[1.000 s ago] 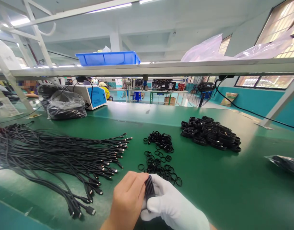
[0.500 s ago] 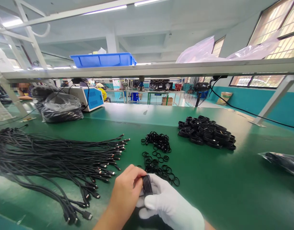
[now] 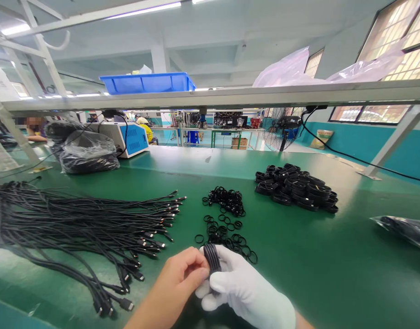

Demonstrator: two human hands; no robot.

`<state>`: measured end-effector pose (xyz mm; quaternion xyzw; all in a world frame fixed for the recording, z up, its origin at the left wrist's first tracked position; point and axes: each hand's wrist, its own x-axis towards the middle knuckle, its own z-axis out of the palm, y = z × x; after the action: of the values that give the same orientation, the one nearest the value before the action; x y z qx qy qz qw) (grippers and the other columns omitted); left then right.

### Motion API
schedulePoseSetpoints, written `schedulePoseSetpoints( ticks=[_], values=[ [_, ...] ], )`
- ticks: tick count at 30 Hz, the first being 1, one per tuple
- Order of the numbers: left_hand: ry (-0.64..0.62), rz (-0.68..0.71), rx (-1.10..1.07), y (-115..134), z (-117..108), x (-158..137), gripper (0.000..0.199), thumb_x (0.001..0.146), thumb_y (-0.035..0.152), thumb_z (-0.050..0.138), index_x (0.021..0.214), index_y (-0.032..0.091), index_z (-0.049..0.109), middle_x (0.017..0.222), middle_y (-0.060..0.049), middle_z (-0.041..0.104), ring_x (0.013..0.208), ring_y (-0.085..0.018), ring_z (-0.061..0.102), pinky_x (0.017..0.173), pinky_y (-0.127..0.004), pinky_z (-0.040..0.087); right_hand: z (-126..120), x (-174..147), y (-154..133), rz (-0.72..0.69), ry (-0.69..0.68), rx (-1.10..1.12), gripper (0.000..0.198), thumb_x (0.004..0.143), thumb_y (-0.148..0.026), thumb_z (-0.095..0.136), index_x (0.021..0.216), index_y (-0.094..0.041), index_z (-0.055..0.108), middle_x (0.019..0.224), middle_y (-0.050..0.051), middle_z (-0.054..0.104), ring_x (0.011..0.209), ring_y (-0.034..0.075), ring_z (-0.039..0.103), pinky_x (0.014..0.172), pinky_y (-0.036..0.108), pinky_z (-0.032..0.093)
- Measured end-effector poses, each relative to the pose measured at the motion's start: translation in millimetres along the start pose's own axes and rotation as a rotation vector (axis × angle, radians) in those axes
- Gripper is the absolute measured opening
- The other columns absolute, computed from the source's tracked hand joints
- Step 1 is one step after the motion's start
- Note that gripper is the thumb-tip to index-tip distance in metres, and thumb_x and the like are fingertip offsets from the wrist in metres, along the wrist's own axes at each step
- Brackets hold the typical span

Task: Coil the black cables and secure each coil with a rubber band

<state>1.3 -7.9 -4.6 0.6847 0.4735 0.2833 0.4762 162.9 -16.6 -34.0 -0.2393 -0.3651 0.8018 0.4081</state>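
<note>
Lowered along the coiled cable (image 3: 213, 258) since half a second ago, the bare left hand (image 3: 178, 273) sets bent fingers against its left side, their grip undeterminable, while the gloved right hand (image 3: 236, 281) grasps it, black rings (image 3: 220, 232) lying on the bench (image 3: 299, 256) just beyond the fingers, loose cables (image 3: 93, 214) to their left.

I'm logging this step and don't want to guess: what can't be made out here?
Head view:
Black cable coil: lower part hidden by the gloved right hand.
Uncoiled black cables: cut off by the left edge.
Clear plastic bag: cut off by the right edge.
</note>
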Motion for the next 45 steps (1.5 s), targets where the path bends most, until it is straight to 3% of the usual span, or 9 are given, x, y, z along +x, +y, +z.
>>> schedulePoseSetpoints(
  ticks=[5, 10, 14, 18, 27, 32, 35, 40, 45],
  values=[
    [0.021, 0.037, -0.151, -4.5, -12.7, 2.9, 0.019, 0.082, 0.029, 0.054, 0.096, 0.020, 0.063, 0.092, -0.003, 0.062, 0.087, -0.020, 0.054, 0.080, -0.030, 0.040, -9.4, -1.9, 1.4, 0.122, -0.255, 0.242, 0.046, 0.075, -0.037, 0.058, 0.108, -0.006, 0.056, 0.099, 0.011, 0.059, 0.081, 0.017, 0.063, 0.068, 0.028, 0.052],
    [-0.221, 0.087, -0.441, -21.7, -19.2, 13.9, 0.040, 0.073, 0.029, 0.066, 0.112, 0.022, 0.061, 0.110, -0.005, 0.061, 0.098, -0.023, 0.054, 0.084, -0.031, 0.041, -11.7, -3.6, 4.6, 0.279, -0.353, 0.336, 0.057, 0.077, -0.046, 0.041, 0.107, 0.000, 0.058, 0.100, 0.015, 0.062, 0.080, 0.019, 0.064, 0.068, 0.026, 0.050],
    [-0.142, 0.097, -0.429, -26.9, -17.5, 20.8, 0.035, 0.069, 0.027, 0.070, 0.103, 0.020, 0.065, 0.095, -0.003, 0.064, 0.092, -0.020, 0.056, 0.081, -0.028, 0.041, -6.8, -3.6, 4.1, 0.177, -0.170, 0.136, 0.052, 0.077, -0.051, 0.048, 0.107, -0.008, 0.054, 0.100, 0.013, 0.059, 0.073, 0.018, 0.064, 0.060, 0.028, 0.050],
    [-0.053, 0.067, -0.279, -22.8, -15.5, 21.0, 0.031, 0.071, 0.022, 0.067, 0.102, 0.021, 0.066, 0.100, -0.004, 0.066, 0.099, -0.021, 0.056, 0.089, -0.030, 0.039, 4.6, -5.6, -2.2, 0.079, 0.125, -0.223, 0.046, 0.068, -0.030, 0.066, 0.108, -0.015, 0.048, 0.097, 0.007, 0.055, 0.064, 0.014, 0.062, 0.056, 0.025, 0.048],
    [0.388, -0.021, -0.301, -30.0, -8.6, 23.8, 0.028, 0.076, 0.040, 0.060, 0.090, 0.016, 0.068, 0.085, -0.005, 0.068, 0.078, -0.018, 0.060, 0.077, -0.030, 0.047, 3.2, -5.0, -6.3, 0.008, 0.145, -0.318, 0.037, 0.069, -0.030, 0.060, 0.102, -0.015, 0.052, 0.088, 0.005, 0.058, 0.055, 0.010, 0.056, 0.054, 0.025, 0.043],
    [0.417, -0.015, -0.157, -38.5, -10.9, 24.0, 0.032, 0.075, 0.044, 0.058, 0.090, 0.017, 0.067, 0.083, -0.005, 0.068, 0.076, -0.020, 0.060, 0.073, -0.031, 0.049, 8.6, -6.7, -18.6, -0.083, 0.475, -0.672, 0.044, 0.070, -0.018, 0.056, 0.113, -0.023, 0.048, 0.095, 0.002, 0.059, 0.083, 0.017, 0.057, 0.071, 0.029, 0.045],
    [0.395, -0.018, -0.098, -45.2, -12.8, 25.4, 0.035, 0.073, 0.048, 0.060, 0.089, 0.018, 0.068, 0.081, -0.005, 0.069, 0.074, -0.021, 0.061, 0.071, -0.031, 0.050, -19.7, -4.0, -41.5, -0.191, 0.638, -0.907, 0.039, 0.077, -0.029, 0.054, 0.115, -0.024, 0.050, 0.102, 0.003, 0.059, 0.092, 0.019, 0.056, 0.079, 0.031, 0.044],
    [0.329, -0.009, 0.048, -55.2, -8.1, 31.9, 0.034, 0.072, 0.051, 0.059, 0.085, 0.022, 0.069, 0.078, -0.002, 0.069, 0.071, -0.021, 0.062, 0.069, -0.029, 0.051, -123.3, 2.0, -97.7, -0.149, 1.096, -1.207, 0.045, 0.079, -0.027, 0.056, 0.122, -0.016, 0.049, 0.116, 0.012, 0.053, 0.102, 0.024, 0.053, 0.089, 0.038, 0.041],
    [0.284, 0.067, 0.158, -60.8, -0.2, 33.2, 0.024, 0.074, 0.048, 0.058, 0.078, 0.027, 0.070, 0.080, 0.000, 0.071, 0.077, -0.022, 0.065, 0.070, -0.025, 0.051, -204.0, 5.0, -119.6, -0.101, 1.273, -1.335, 0.034, 0.085, -0.029, 0.055, 0.117, -0.017, 0.051, 0.124, 0.009, 0.049, 0.113, 0.024, 0.048, 0.095, 0.048, 0.038]
  ],
)
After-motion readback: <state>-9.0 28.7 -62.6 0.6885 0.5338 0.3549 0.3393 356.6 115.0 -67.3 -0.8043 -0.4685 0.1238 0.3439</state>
